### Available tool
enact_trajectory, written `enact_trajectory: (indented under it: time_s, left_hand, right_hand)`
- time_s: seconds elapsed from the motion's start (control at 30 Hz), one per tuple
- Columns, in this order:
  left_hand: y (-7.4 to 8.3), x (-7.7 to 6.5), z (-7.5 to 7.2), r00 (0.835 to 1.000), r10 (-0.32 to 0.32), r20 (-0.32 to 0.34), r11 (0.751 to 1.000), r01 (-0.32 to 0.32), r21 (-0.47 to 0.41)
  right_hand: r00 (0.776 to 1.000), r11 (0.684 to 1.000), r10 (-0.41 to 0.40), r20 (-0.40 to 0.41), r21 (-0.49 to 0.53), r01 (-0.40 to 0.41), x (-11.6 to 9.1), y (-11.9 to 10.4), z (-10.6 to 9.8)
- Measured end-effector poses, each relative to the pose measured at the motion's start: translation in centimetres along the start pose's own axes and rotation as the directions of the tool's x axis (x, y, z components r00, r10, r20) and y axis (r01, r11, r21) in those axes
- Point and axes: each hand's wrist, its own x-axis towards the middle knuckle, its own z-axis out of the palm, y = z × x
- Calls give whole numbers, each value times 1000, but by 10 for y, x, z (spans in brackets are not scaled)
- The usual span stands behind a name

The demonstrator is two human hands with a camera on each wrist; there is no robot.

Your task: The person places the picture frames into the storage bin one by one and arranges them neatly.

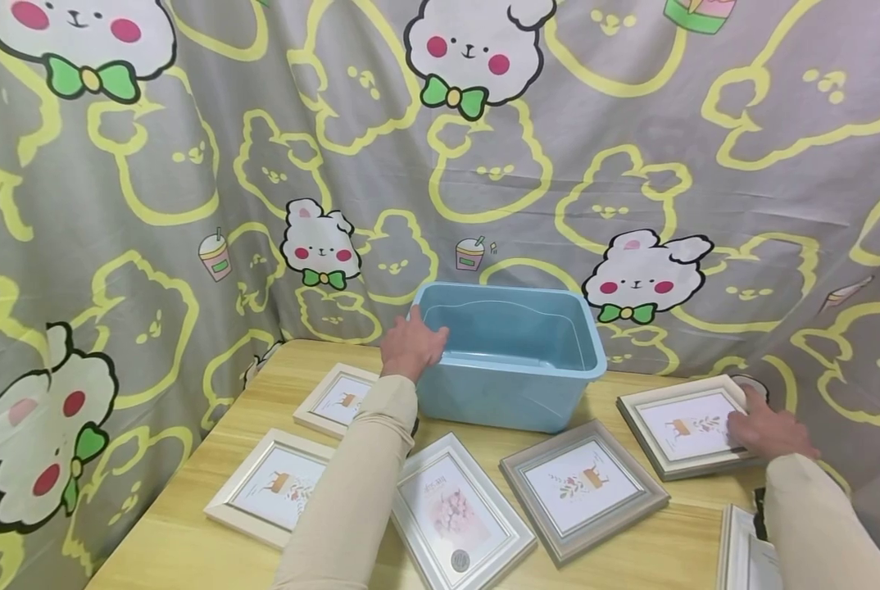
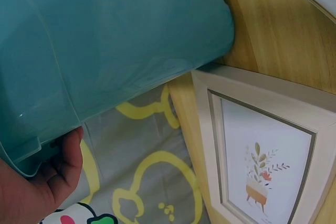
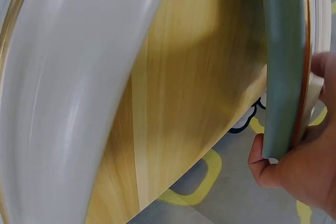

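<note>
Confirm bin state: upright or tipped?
Upright. In the head view the bin has its open top facing up, its inner walls visible from above, and its base down on the table.

2 beige-sleeved arms [image 1: 360, 483] are slanting upward, the bare left hand [image 1: 410, 347] gripping at centre, the bare right hand [image 1: 773, 429] gripping at lower right.

The head camera looks forward and down from the near side of the blue plastic bin [image 1: 502, 401], far enough back to frame it together with the cartoon-print curtain [image 1: 477, 184] behind. The 2 wrist cameras sit much closer: the left, turned sideways, faces the bin's wall near its left end, sharing bin and left hand [image 1: 413, 347] with the head view; the right looks right of the bin, sharing the right hand [image 1: 775, 430] and its photo frame [image 1: 685, 423].
</note>
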Motion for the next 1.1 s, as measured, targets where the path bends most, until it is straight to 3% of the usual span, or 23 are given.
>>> enact_trajectory:
  time_s: [0.57,0.87,1.1]
  left_hand:
    - [0,-1,1,1000,-1,-4,1000,1,2]
    - [0,0,1,1000,1,-9,1000,-1,7]
    - [-1,0,1,1000,0,0,1000,0,7]
  right_hand:
    - [993,992,-119,-5,-53,118,-8,1,-9]
    - [995,994,-99,9,-55,100,-11,-1,-11]
    - [994,993,-106,-26,-49,105,-8,-3,-13]
